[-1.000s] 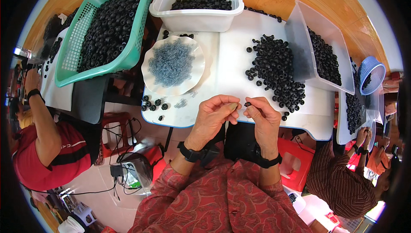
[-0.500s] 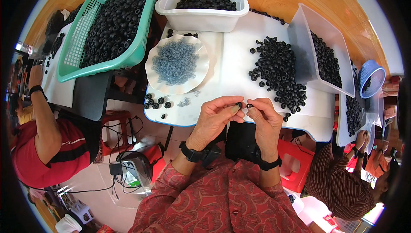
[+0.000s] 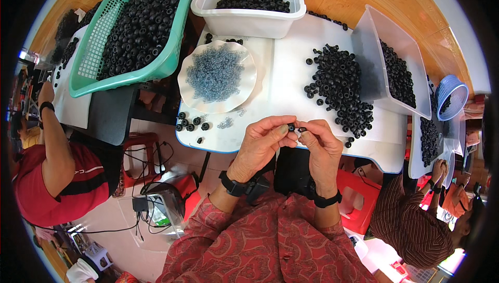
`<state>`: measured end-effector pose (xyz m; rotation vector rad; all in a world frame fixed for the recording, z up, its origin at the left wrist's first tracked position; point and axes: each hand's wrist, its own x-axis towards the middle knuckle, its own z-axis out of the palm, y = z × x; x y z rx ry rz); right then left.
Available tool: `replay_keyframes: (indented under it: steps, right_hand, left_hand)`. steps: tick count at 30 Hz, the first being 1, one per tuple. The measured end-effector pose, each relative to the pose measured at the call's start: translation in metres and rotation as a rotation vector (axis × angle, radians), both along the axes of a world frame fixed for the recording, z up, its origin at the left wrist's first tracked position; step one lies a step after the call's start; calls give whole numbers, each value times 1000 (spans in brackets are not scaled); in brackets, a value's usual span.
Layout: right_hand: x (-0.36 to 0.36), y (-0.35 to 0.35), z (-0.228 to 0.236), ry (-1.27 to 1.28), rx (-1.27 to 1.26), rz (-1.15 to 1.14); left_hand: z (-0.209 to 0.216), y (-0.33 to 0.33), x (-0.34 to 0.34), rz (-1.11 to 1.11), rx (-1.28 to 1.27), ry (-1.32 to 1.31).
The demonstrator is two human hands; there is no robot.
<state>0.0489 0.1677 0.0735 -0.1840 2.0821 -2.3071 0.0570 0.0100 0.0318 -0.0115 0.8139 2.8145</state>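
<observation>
Over the table's front edge, my left hand [image 3: 261,141] pinches a small round black part [image 3: 291,127] with a hole, between thumb and forefinger. Close beside it, my right hand [image 3: 323,150] pinches a second small dark piece [image 3: 302,129] between thumb and fingertip. The two pieces are nearly touching; whether they meet is too small to tell. Ahead and to the right lies a heap of similar black parts [image 3: 338,82]. Left of my hands, a white wavy-rimmed plate [image 3: 244,94] bears a pile of tiny clear bluish rings [image 3: 214,72].
Several loose black parts [image 3: 196,121] lie before the plate on the white table [image 3: 291,95]. A green basket [image 3: 86,69], a white tub [image 3: 247,23] and a translucent bin [image 3: 371,69] hold more. People work at left [image 3: 62,174] and right [image 3: 410,220].
The part in my left hand has turned so its hole shows more. The right-hand piece has shifted slightly down. My hands stay in nearly the same place.
</observation>
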Motion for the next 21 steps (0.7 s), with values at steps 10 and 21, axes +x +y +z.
replay_keyframes:
  steps: [10,21]
  right_hand:
    - [1,-3,-7,48,32,-42]
    - [2,-6,-7,25,12,-38]
  left_hand:
    - [-6,-1,1,-21,64,26]
    - [-4,1,1,-10,20,-8]
